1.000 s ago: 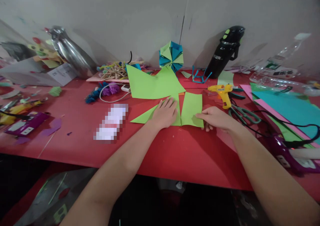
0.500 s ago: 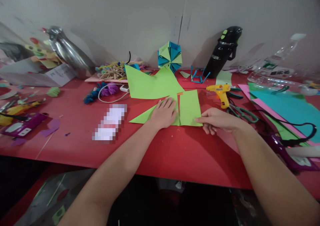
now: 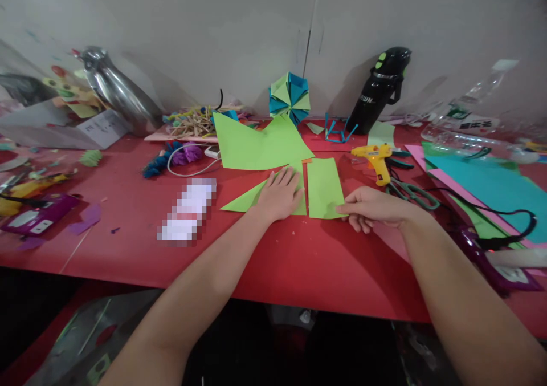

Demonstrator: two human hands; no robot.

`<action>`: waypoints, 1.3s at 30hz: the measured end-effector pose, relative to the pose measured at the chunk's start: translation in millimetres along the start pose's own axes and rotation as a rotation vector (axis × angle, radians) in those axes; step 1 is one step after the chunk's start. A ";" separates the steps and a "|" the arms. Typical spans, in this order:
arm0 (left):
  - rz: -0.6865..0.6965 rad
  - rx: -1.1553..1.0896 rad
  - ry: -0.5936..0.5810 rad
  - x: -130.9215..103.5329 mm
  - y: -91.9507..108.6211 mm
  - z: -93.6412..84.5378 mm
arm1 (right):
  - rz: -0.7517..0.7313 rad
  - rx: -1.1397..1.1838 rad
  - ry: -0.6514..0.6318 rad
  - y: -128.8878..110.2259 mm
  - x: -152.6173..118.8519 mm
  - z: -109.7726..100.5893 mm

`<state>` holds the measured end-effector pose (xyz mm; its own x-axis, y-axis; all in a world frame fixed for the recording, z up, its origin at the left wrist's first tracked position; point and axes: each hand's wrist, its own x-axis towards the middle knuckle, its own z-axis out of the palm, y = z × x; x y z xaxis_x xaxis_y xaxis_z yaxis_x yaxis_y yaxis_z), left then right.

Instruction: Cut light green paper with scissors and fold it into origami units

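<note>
My left hand (image 3: 280, 195) lies flat with its fingers spread on a green triangular paper (image 3: 244, 199), pressing it to the red table. To its right is a green rectangular strip (image 3: 323, 186), apart from the triangle by a narrow gap. The thumb and fingers of my right hand (image 3: 363, 208) pinch the strip's lower right corner. A larger green sheet (image 3: 260, 145) with a notched upper edge lies just behind both pieces. A small orange bit (image 3: 307, 161) shows at the top of the gap.
A yellow glue gun (image 3: 378, 161) and scissors (image 3: 414, 194) lie right of the strip. Behind stand a black bottle (image 3: 378, 92), a folded paper ball (image 3: 289, 98) and a steel jug (image 3: 119, 89). Coloured sheets (image 3: 487, 181) lie far right; a blurred-out white item (image 3: 188, 209) lies left.
The green strip in my right hand has come away from the triangular piece, shifting slightly right and toward me. My left hand has stayed in place.
</note>
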<state>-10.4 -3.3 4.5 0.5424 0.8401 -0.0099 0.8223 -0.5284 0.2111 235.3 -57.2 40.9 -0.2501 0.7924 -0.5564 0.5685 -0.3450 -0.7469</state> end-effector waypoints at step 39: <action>-0.288 -0.171 0.053 -4.9 -23.5 -31.3 | 0.309 -0.656 0.617 52.0 -29.4 -94.0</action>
<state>-37.8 8.9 30.2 0.2785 0.9595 -0.0433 0.8973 -0.2439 0.3680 346.0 -51.1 52.7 0.3361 0.9040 -0.2642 0.9137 -0.3811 -0.1415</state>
